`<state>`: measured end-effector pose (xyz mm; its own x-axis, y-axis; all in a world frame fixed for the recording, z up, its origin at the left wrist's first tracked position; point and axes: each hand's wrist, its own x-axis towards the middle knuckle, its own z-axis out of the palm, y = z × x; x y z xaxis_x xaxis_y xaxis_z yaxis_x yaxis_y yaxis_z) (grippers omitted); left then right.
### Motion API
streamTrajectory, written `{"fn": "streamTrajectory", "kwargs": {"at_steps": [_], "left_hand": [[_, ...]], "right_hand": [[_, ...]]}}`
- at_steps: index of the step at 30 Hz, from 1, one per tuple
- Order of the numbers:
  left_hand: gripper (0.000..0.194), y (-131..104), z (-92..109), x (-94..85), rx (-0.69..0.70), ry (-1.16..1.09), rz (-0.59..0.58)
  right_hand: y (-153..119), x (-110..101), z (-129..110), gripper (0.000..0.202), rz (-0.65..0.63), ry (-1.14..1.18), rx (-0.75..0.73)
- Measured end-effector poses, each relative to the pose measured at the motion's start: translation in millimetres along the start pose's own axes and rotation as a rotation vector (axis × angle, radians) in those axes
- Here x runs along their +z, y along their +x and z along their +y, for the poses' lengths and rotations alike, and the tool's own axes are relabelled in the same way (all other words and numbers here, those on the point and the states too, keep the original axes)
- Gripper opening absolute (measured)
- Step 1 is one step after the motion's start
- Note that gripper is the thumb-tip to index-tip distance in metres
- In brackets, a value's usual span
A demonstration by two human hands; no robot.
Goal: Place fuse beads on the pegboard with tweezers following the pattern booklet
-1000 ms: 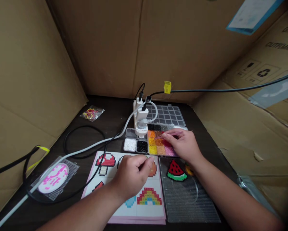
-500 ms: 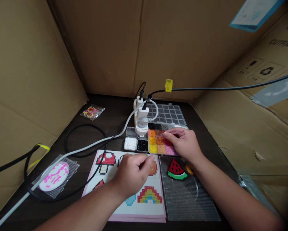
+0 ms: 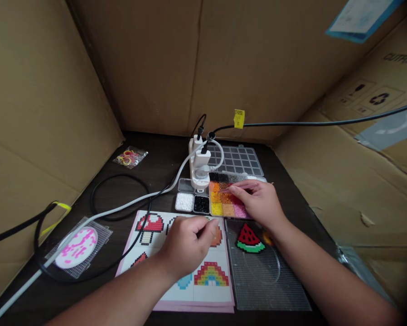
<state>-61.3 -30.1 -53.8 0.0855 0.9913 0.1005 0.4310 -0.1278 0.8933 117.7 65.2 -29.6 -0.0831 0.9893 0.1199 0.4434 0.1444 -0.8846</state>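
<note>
Pink tweezers [image 3: 246, 186] are pinched in my right hand [image 3: 261, 201], their tips over the orange compartments of the bead box [image 3: 228, 210]. My left hand [image 3: 190, 244] rests loosely curled over the pattern sheet [image 3: 176, 294], which shows a mushroom and a rainbow; whether its fingers hold anything cannot be made out. Beneath my right forearm lies a clear pegboard [image 3: 261, 290] bearing a watermelon slice [image 3: 249, 237] of beads and a yellow-orange piece partly hidden by my wrist. White beads [image 3: 184, 202] and black beads [image 3: 201, 204] fill two small boxes left of the bead box.
A white power strip [image 3: 200, 183] with plugs stands behind the small boxes. Its white cable [image 3: 122, 208] and a black cable [image 3: 98, 186] cross the table's left side, over a board with a pink-and-white oval [image 3: 83, 251]. Farther back are a small plastic bag [image 3: 131, 157] and a gridded lid [image 3: 242, 160].
The tweezer tips have shifted very slightly left over the orange beads. My left hand has stayed in place.
</note>
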Motion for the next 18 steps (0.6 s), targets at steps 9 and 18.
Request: {"fn": "streamTrajectory", "kwargs": {"at_steps": [9,18], "left_hand": [[0.047,0.5,3.4,-1.9,-0.013,-0.006,-0.010],[0.047,0.6,4.0,-2.5,-0.017,-0.017,-0.013]], "right_hand": [[1.1,0.7,2.2,0.020,0.007,0.023,0.004],[0.8,-2.9,-2.1,0.019,0.011,0.089,-0.007]]}}
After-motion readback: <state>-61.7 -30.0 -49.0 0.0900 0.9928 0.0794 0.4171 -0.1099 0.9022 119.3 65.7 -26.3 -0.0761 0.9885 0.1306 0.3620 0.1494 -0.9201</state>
